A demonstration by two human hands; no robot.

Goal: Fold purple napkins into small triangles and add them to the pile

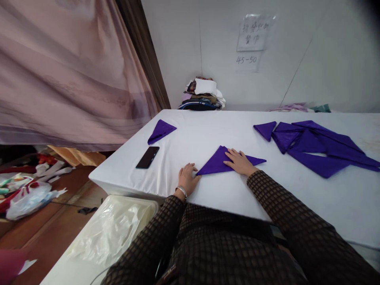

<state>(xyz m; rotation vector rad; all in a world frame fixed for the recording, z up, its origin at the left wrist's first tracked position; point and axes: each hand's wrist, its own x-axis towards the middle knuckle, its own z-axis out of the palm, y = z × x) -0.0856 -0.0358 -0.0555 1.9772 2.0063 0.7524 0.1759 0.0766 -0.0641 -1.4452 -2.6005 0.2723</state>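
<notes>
A purple cloth (214, 161) folded into a triangle lies flat in front of me, its long edge towards my body. My right hand (238, 161) rests on its right half, fingers stretched out and holding nothing. Beside the cloth's left corner, my left hand (188, 178) lies on the white table, palm down, with its fingers extended near the tip; whether they touch the cloth I cannot tell. A small folded purple triangle (161, 131) sits further back on the left. At the right, more purple cloths (311, 144) lie loosely overlapped, with another small triangle (265, 130) at their left end.
A black phone (147, 157) lies on the white table (219, 126) at the left. A stack of folded clothes (202, 94) stands behind the far edge. Below left is a bin with a clear plastic liner (115, 225). A pinkish curtain (71, 71) hangs at the left.
</notes>
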